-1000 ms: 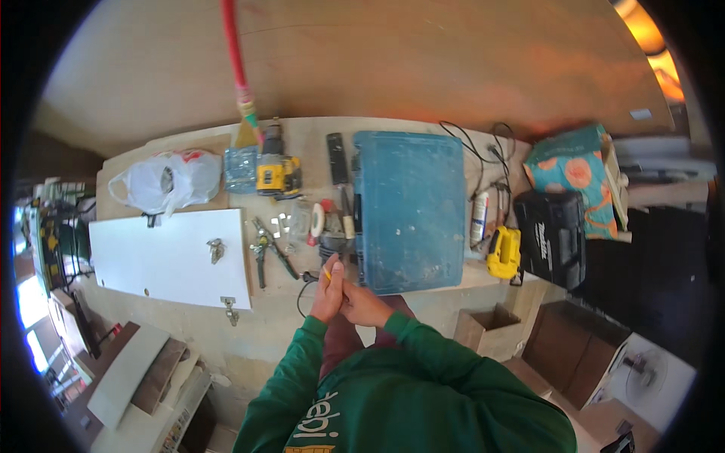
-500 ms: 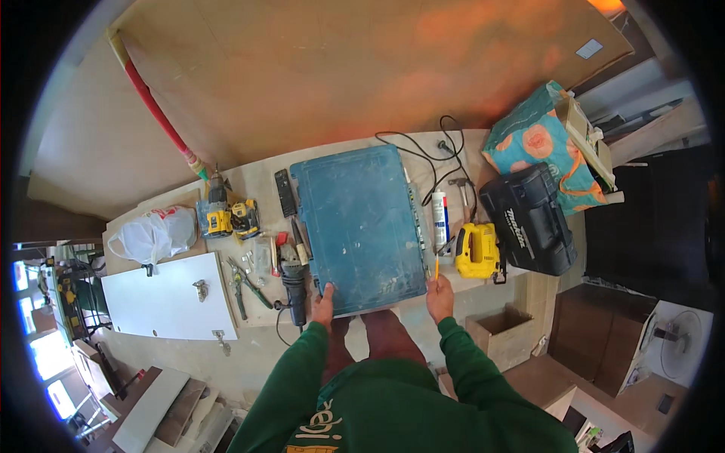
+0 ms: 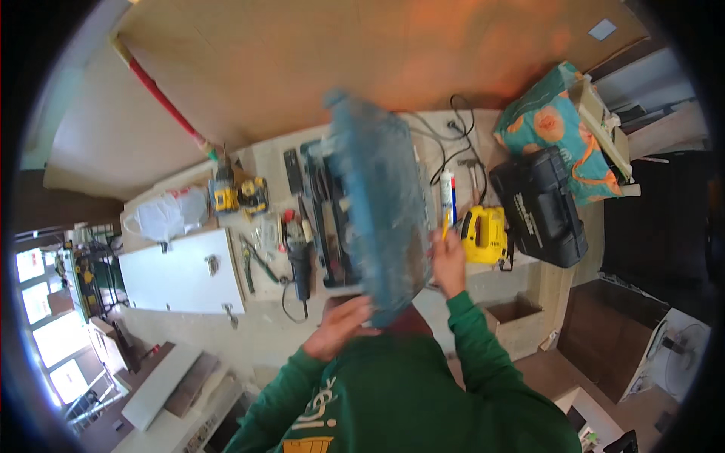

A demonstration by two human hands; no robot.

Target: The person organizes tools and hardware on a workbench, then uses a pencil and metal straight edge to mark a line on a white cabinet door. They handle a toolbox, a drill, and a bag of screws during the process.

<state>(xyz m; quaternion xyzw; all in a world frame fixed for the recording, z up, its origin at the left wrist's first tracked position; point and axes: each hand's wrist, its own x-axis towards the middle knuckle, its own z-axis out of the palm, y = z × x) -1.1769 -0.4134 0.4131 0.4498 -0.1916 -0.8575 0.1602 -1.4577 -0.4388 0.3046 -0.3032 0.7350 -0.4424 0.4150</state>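
Far left on the tabletop [image 3: 264, 321]: white plastic bag [image 3: 162, 217], white panel [image 3: 185, 272] with small metal fittings just near of it. Right of these: yellow-and-black power tool [image 3: 240, 196], pliers [image 3: 253, 260], dark corded tool [image 3: 300, 264].

Left hand [image 3: 340, 326] at the near edge of the tabletop, below the lower corner of the blue case lid [image 3: 381, 219]; fingers loosely curled; contact with the lid not determinable owing to blur.

Blue case lid raised and tilted up on edge, motion-blurred, at centre of the tabletop. Open case tray [image 3: 326, 219] exposed just left of the lid, dark tools lying inside.

Right hand [image 3: 449, 260] just right of the lid's near edge; fingers clenched around a thin yellow pencil-like item [image 3: 445, 225], upright. Touch between this hand and the lid not determinable.

Further right: white sealant tube [image 3: 447, 192], black cables [image 3: 453, 132] at the far side, yellow jigsaw [image 3: 485, 234], black tool case [image 3: 538, 208], patterned teal-and-orange bag [image 3: 555, 128]. Open cardboard box [image 3: 517, 325] on the floor near the right forearm.
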